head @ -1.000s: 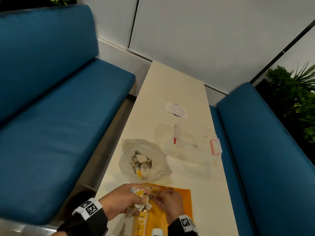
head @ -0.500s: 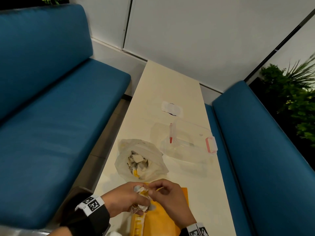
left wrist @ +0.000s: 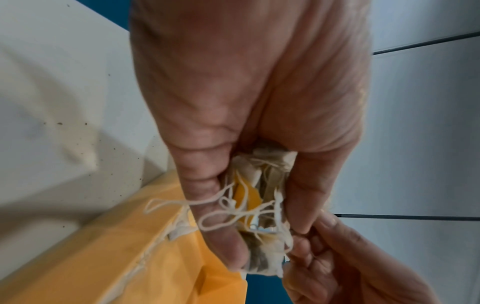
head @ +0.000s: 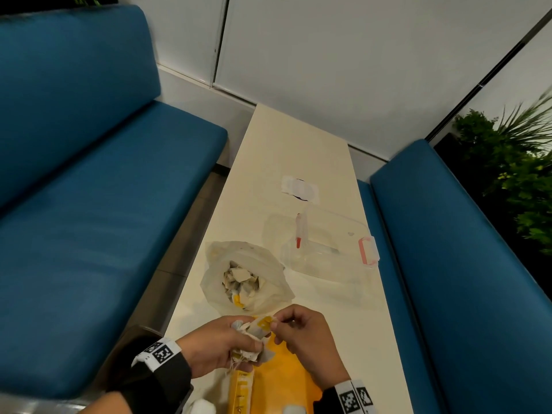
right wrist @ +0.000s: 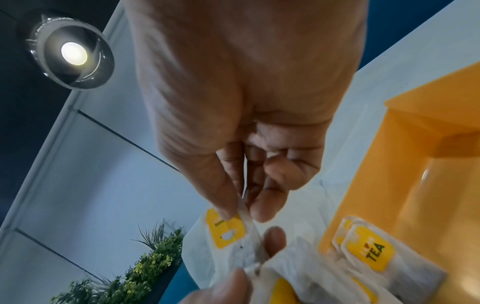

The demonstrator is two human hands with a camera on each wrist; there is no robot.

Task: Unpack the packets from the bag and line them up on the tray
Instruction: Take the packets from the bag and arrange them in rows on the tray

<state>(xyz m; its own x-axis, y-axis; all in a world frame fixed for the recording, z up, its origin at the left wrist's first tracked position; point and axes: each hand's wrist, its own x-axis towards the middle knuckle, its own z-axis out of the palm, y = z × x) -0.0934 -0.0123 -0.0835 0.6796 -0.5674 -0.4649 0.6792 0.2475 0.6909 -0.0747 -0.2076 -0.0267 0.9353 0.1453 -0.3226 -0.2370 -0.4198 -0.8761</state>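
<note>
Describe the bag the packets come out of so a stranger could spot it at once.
On the long cream table between the blue benches, look just beyond the orange tray. The bag is crumpled translucent white plastic, open-topped, full of tea packets, unlike the clear rigid container to its right.

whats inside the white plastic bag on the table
The white plastic bag lies open, with a heap of tea packets showing at its mouth, pale with one yellow tag. How many lie deeper is hidden by the top ones and the bag.

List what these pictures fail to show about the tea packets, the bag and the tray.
- Head view: near end of the orange plastic tray is cut off by the frame edge.
- Left wrist view: left hand grips a tangled bunch of stringed tea packets; number uncountable.
- Head view: crumpled white plastic bag hides its deeper contents.
</note>
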